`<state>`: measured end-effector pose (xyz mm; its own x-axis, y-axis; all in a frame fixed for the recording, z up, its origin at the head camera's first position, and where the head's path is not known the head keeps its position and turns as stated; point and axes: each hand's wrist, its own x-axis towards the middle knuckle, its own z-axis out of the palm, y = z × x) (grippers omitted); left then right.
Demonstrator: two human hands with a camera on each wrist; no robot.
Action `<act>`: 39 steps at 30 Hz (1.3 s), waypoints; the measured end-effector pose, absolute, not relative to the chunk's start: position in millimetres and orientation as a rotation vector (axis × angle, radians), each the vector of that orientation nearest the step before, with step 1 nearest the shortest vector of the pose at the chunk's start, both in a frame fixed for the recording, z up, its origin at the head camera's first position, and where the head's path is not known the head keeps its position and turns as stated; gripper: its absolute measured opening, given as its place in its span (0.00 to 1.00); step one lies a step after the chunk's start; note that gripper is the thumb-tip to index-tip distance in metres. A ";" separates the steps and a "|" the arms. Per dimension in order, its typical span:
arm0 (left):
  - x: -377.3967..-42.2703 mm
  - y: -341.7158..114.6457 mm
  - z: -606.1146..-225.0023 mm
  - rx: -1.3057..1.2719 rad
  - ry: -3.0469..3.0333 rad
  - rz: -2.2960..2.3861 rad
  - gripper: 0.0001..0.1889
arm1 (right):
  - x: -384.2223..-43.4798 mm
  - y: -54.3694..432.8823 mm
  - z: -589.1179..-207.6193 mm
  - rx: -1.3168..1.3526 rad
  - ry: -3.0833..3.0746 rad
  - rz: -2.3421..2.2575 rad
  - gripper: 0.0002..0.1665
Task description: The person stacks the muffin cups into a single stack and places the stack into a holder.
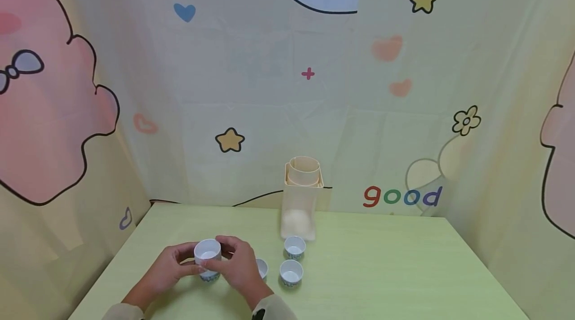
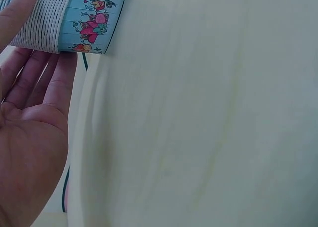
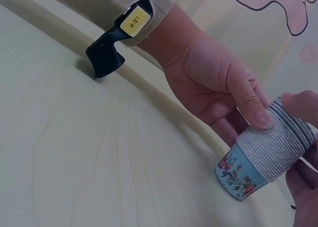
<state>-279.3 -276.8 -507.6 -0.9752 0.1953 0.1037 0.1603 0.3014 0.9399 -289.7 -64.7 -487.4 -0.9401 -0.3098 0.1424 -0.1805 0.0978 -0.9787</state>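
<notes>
A nested stack of paper cups is held upright between both hands at the left of the table. Its lowest cup is blue with a colourful printed pattern; the stacked white rims show as ridges. My left hand grips the stack's left side, thumb and fingers on opposite sides of the ridged part. From the right, my right hand pinches the stack near its upper rims, as the right wrist view also shows. Single paper cups stand mouth up to the right, one partly hidden behind the right hand.
A tall cream plastic holder with a round tube in its top stands at the back of the pale wooden table. Two more cups, a front one and a half-hidden one, stand nearby. Printed curtains surround the table.
</notes>
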 end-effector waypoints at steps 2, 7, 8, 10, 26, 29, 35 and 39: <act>-279.1 -276.3 -507.2 0.331 2.513 1.805 0.36 | -289.1 -60.4 -486.7 -0.537 2.267 -1.967 0.33; -278.5 -275.4 -506.8 0.288 2.513 1.799 0.37 | -289.2 -46.7 -485.0 -0.615 2.295 -1.975 0.30; -278.5 -275.4 -506.9 0.294 2.512 1.799 0.37 | -289.5 -43.6 -484.8 -0.625 2.308 -1.974 0.30; -278.5 -275.7 -507.4 0.308 2.500 1.808 0.37 | -289.6 -36.7 -483.5 -0.629 2.333 -1.971 0.29; -280.8 -277.3 -511.3 0.386 2.465 1.852 0.36 | -288.7 36.8 -478.6 -0.625 2.419 -2.072 0.26; -281.3 -278.0 -511.5 0.385 2.463 1.854 0.37 | -288.9 50.8 -479.1 -0.580 2.455 -2.080 0.26; -280.8 -277.6 -510.6 0.362 2.475 1.843 0.37 | -287.2 75.1 -481.6 -0.475 2.513 -2.072 0.26; -280.5 -277.6 -510.1 0.351 2.469 1.845 0.37 | -284.8 87.1 -487.1 -0.389 2.567 -2.045 0.28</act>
